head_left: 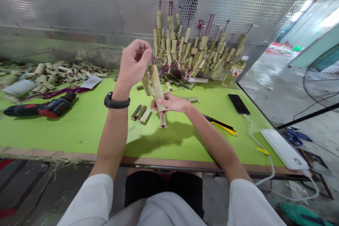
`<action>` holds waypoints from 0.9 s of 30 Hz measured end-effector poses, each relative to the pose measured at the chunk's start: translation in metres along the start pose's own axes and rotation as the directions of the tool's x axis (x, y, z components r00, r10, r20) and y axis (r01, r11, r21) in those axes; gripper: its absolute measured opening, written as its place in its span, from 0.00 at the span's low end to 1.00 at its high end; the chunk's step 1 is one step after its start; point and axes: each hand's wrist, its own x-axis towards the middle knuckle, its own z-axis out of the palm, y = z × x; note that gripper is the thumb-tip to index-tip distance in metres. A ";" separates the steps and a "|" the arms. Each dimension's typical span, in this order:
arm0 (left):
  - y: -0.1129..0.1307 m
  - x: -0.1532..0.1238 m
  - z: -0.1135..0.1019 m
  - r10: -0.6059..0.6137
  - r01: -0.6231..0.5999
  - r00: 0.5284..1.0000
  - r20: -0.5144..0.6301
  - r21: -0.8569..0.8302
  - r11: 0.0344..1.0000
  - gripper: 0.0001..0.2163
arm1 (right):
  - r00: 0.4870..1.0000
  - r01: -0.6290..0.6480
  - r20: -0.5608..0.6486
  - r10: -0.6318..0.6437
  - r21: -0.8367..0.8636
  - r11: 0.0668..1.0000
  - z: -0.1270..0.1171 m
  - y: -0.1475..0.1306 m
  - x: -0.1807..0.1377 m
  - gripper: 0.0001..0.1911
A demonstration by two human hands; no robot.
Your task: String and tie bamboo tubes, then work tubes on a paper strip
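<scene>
Fingertips (145, 53) of the left hand (134, 61), raised above the table with a black wristwatch (116, 102) on the wrist, are pinched shut on a thin purple cord (153, 59), from which a string of pale cut bamboo tube segments (155, 76) hangs. Lower and a little to the right, the right hand (171, 103) grasps a lower segment of that string between thumb and fingers, and a last segment (163, 120) dangles beneath it, just above the bright green table top (79, 127). The string's long axis stands nearly upright, leaning down and rightward from the left hand to the right; the left hand has the cord end and the right hand is nearer the free bottom end. Just beside the hands lie three loose short bamboo pieces (140, 112). To the right are a black-and-yellow utility knife (221, 124), a black smartphone (238, 103) and a white power bank (283, 148). A red and black cordless drill (45, 107) lies well to the left. Farther back a heap of cut bamboo tubes (53, 72) spreads at left. A bundle of finished bamboo strings (190, 49) leans on the perforated metal panel (79, 7), beside a clear plastic bottle (234, 71).
</scene>
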 end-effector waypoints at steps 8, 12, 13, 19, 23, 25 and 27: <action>0.007 -0.001 0.002 -0.018 0.019 1.000 -0.006 0.026 0.999 0.22 | 0.997 0.036 -0.066 -0.037 -0.007 0.999 0.000 0.005 0.002 0.35; 0.010 -0.001 0.003 0.000 0.000 1.000 0.000 -0.001 1.000 0.23 | 0.994 0.053 -0.091 -0.054 -0.020 0.998 0.002 0.009 0.003 0.35; 0.011 -0.001 0.003 0.004 -0.004 1.000 -0.001 -0.011 1.000 0.24 | 0.994 0.052 -0.096 -0.053 -0.017 0.999 0.002 0.010 0.003 0.35; 0.017 -0.002 0.005 -0.040 0.040 0.999 0.020 0.013 0.999 0.22 | 0.996 -0.054 -0.073 0.052 -0.020 0.998 -0.004 0.012 0.001 0.32; 0.026 -0.006 0.008 -0.079 0.077 0.994 0.082 0.027 0.997 0.17 | 0.993 -0.108 -0.054 0.103 -0.097 0.989 -0.014 0.006 -0.002 0.23; 0.030 -0.008 0.011 -0.088 0.085 0.990 0.108 0.027 0.996 0.16 | 0.993 -0.099 -0.073 0.089 -0.142 0.985 -0.019 0.001 -0.006 0.19; 0.033 -0.009 0.014 -0.088 0.085 0.988 0.129 0.028 0.996 0.15 | 0.990 -0.109 -0.105 0.091 -0.182 0.977 -0.024 -0.003 -0.010 0.19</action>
